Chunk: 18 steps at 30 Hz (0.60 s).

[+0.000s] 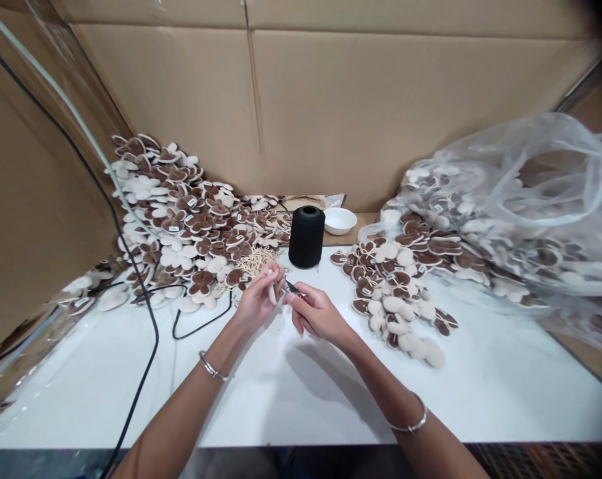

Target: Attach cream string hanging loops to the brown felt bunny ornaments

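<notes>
Near the middle of the white table, my left hand (259, 297) is closed on a small cream-edged flower-shaped fabric piece (275, 291), mostly hidden by the fingers. My right hand (316, 311) grips a small pair of scissors (291, 287) with dark blades. The blades point up and left, close to the fabric piece; whether they touch it I cannot make out. Just beyond my hands lies a heap of short cream cord pieces (257, 261). A black thread cone (306, 237) stands upright behind my right hand.
Brown and cream flower-shaped pieces (181, 223) pile high at the left. More pieces with cream bows (399, 305) lie at the right, beside a clear plastic bag (545, 179) full of them. A white bowl (340, 221) sits behind the cone. A black cable (148, 313) crosses the left side.
</notes>
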Motion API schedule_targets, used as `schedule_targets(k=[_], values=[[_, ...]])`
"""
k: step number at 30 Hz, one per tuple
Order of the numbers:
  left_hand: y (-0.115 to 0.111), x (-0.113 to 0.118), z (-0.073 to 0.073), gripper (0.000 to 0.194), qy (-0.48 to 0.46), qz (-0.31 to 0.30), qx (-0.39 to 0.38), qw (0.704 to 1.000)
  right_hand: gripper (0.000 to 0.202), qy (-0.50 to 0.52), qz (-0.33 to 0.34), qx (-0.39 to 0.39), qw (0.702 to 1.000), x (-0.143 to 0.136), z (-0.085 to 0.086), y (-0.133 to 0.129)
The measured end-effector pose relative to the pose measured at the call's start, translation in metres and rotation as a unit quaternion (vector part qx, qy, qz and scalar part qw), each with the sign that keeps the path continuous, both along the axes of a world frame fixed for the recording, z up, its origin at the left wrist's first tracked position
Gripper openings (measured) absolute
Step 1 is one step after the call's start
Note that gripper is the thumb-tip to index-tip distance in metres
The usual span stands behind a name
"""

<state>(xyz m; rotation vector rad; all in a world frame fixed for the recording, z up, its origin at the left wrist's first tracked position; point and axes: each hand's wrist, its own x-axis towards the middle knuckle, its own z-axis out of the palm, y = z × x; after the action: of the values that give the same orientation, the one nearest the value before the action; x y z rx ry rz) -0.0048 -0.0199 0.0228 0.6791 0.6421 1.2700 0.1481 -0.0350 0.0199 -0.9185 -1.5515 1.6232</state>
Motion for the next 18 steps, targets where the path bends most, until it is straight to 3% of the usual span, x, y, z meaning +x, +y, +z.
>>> schedule_targets(k=[7,18], values=[[0.001,0.002,-0.006,0.016,-0.016,0.002,0.035,0.999,0.022,-0.034,-0.029,0.046,0.998,-0.007,-0.008,-0.006],[-0.001,0.003,-0.014,0.021,-0.008,0.002,0.098,0.995,0.020,-0.050,-0.031,0.073,0.996,-0.009,-0.005,-0.012]])
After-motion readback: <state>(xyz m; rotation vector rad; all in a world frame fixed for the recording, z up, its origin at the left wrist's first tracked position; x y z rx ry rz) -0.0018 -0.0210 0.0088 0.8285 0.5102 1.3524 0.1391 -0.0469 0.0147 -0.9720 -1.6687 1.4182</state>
